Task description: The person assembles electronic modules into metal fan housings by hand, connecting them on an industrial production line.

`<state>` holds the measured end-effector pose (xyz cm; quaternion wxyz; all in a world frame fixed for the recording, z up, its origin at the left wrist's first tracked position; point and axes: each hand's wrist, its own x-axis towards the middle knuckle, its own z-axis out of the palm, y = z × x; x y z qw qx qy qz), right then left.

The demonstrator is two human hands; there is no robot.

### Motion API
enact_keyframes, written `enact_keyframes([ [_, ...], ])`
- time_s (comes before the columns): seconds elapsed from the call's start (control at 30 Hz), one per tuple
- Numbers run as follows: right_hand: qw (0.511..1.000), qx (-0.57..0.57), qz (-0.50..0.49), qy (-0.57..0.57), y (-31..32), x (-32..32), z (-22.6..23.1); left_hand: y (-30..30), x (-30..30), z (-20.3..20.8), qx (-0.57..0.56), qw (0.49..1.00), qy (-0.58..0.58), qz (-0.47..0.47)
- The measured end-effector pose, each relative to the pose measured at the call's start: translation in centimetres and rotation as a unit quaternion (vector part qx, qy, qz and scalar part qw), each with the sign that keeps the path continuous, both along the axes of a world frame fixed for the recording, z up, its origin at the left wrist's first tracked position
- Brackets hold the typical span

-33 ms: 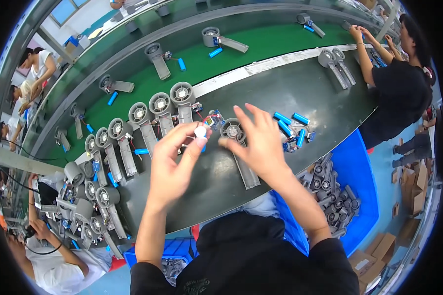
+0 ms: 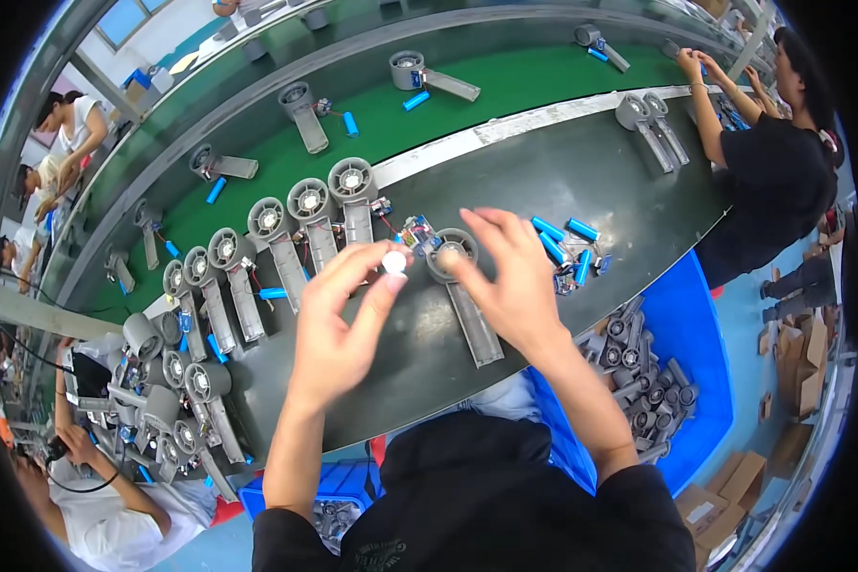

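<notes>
My left hand (image 2: 338,329) pinches a small piece with a round white end (image 2: 394,262) between thumb and fingertips. The rest of that piece is hidden by the fingers. A circuit board with wires (image 2: 418,235) sits just beyond those fingertips, beside a grey handheld-fan housing (image 2: 475,326) lying face up, its handle pointing toward me. My right hand (image 2: 517,286) is over the right side of that fan's round head, its fingers apart. The right thumb, blurred, is in front of the fan's middle; I cannot tell whether it touches.
Several grey fan housings (image 2: 270,219) stand in a row at left, beside a heap. Blue battery cells (image 2: 583,230) with boards lie at right. Beyond runs a green conveyor belt (image 2: 505,67) carrying fan parts. Blue bins (image 2: 698,381) stand below the table edge. Co-workers (image 2: 777,157) are on both sides.
Both hands have shifted slightly to the right, the right thumb coming in over the fan's head. Parts on the green belt have moved a little to the left.
</notes>
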<state>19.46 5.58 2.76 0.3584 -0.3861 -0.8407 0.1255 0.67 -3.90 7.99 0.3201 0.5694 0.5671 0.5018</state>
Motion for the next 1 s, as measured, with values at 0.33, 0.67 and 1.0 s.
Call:
enact_keyframes([
  [0.33,0.711,-0.624,0.181,0.268,-0.1,4.4,0.9,0.0,2.8,-0.2,0.133,0.908,0.385,-0.101],
  [0.67,0.746,-0.512,0.107,0.411,-2.4,7.0,-2.2,-0.1,4.2,-3.0,0.119,0.968,0.209,-0.07],
  [1.0,0.752,-0.556,0.019,0.353,-4.3,6.4,-3.5,1.4,4.5,-7.4,0.108,0.918,0.354,-0.14],
])
